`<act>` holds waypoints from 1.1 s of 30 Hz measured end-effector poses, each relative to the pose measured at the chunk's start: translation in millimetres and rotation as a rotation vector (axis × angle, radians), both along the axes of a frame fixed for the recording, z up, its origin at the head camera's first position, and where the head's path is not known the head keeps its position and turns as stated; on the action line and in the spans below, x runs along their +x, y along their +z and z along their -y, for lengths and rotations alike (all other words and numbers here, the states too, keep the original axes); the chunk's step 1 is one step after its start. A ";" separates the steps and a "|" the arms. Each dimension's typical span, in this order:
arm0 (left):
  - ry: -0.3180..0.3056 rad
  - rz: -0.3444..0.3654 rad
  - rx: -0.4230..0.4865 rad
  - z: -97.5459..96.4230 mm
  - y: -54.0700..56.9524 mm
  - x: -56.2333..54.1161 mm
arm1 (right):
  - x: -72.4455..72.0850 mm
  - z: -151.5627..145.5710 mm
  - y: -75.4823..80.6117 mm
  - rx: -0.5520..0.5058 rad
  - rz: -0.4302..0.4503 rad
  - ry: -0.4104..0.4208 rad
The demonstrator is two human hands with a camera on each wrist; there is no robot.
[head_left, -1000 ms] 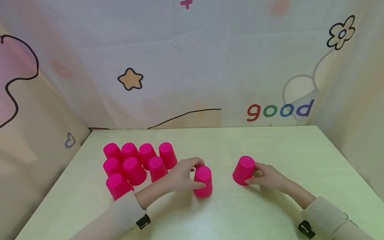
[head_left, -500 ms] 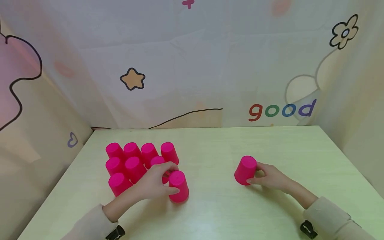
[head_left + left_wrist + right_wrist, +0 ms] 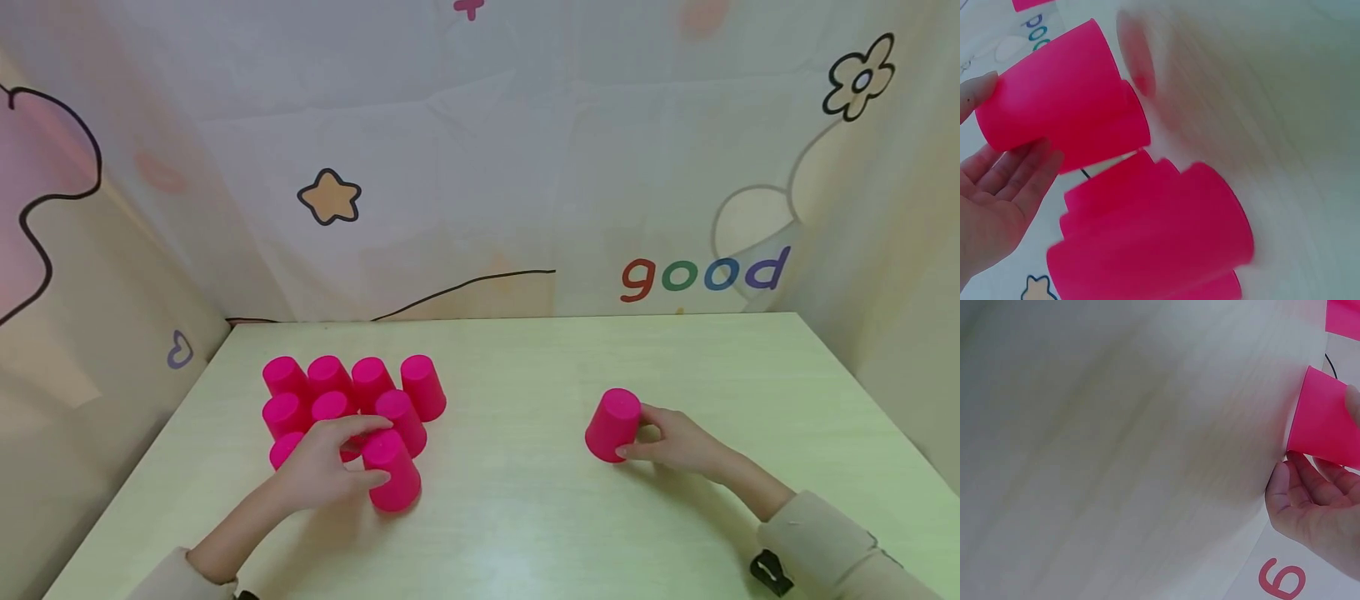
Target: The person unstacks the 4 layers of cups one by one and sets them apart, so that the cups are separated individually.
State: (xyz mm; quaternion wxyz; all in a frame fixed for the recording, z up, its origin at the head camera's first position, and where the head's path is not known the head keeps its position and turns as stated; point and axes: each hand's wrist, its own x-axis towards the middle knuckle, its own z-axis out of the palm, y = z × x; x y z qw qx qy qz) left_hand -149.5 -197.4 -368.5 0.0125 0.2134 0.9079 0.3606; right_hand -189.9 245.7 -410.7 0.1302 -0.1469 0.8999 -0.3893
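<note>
My left hand (image 3: 321,467) grips an upside-down pink plastic cup (image 3: 395,477) between thumb and fingers, at the front right of a group of similar cups. In the left wrist view, a narrow gap shows between that held cup's rim and its reflection on the tabletop. Right behind it stands another pink cup (image 3: 402,423). On the right side of the table, my right hand (image 3: 672,442) holds a separate upside-down pink cup (image 3: 611,425) from its right side. The right wrist view shows the thumb and fingers on either side of this cup, its rim right at the table.
Several upside-down pink cups (image 3: 285,379) stand close together in rows at the left of the pale table (image 3: 517,542). My left hand partly hides the front ones. A printed curtain (image 3: 480,183) stands behind the table and along both sides.
My left hand has carried its cup leftward and a little nearer, from the middle of the table to the front of the group. The right hand and its cup have stayed in place.
</note>
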 end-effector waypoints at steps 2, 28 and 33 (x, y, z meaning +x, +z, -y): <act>-0.011 -0.008 -0.002 6.9 -0.9 -0.9 | -0.1 0.0 -0.3 -0.002 -0.003 0.004; -0.046 -0.062 -0.125 28.9 -2.6 -6.8 | -1.8 12.4 6.6 -0.015 -0.040 -0.033; -0.039 -0.050 -0.131 28.3 -2.7 -8.0 | -7.0 28.0 8.9 -0.026 -0.039 -0.056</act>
